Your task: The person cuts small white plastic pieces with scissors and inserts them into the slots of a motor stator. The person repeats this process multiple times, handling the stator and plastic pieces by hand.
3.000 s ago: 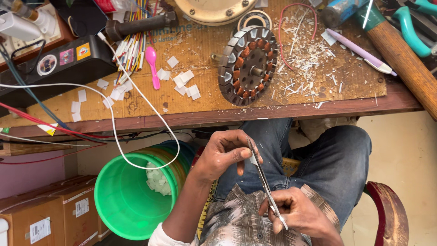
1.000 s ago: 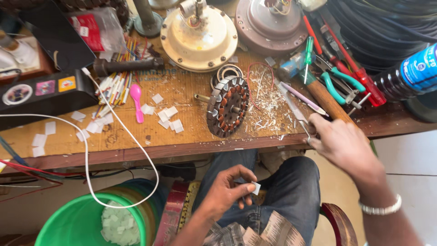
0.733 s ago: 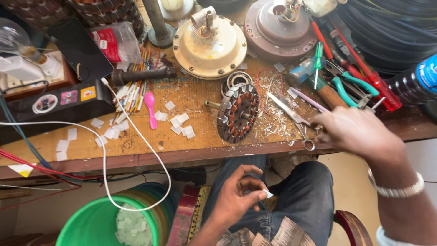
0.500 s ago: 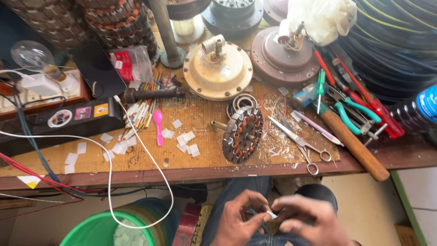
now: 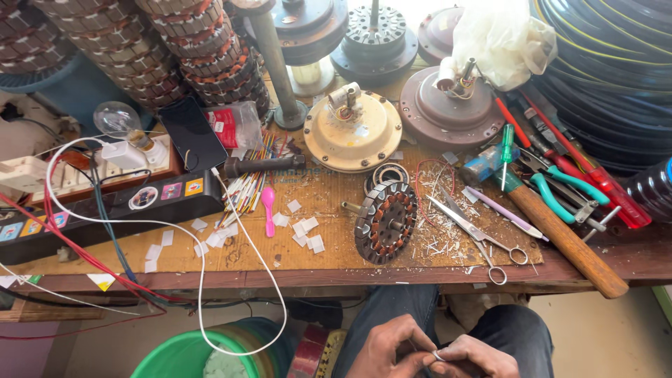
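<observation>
We held both hands low over lap. Left hand (image 5: 388, 346) and right hand (image 5: 472, 357) met fingertip to fingertip, pinched together on small white paper slip (image 5: 437, 355). Slip too small, mostly hidden: long axis, pointing direction unclear. Beyond fingers, on bench (image 5: 630, 259): scissors (image 5: 476, 234) lying diagonal, handles toward us; motor core (image 5: 386, 222) leftward.

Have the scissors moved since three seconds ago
Yes. Then the person held them over the lap; now the scissors lie on the workbench, right of the motor stator, and both hands, left hand and right hand, are down at the lap.
</observation>
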